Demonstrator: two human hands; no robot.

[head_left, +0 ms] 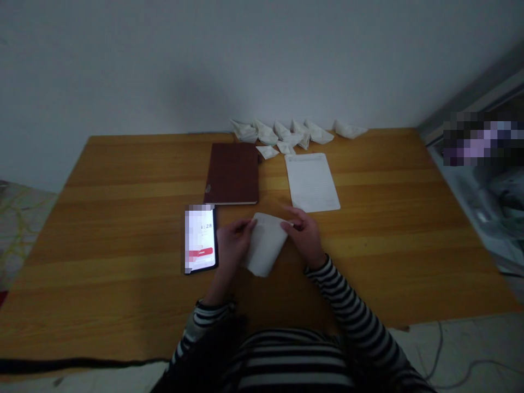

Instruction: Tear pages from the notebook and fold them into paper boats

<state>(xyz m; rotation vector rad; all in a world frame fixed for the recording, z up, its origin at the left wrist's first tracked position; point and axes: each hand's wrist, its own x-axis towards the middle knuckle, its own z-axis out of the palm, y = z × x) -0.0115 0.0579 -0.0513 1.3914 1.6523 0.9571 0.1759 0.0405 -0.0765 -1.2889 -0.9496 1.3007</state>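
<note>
Folded white paper (266, 243) sits just above the near middle of the wooden table (123, 218), pinched from both sides. Left hand (231, 243) grips its left edge, right hand (305, 234) holds the top right corner, so both are closed on it. A lit phone (200, 239) lies just left of the left hand. Farther back there's a dark red notebook (233, 173), a printed sheet (311, 182), and a row of little paper boats (295, 132) along the wall.
</note>
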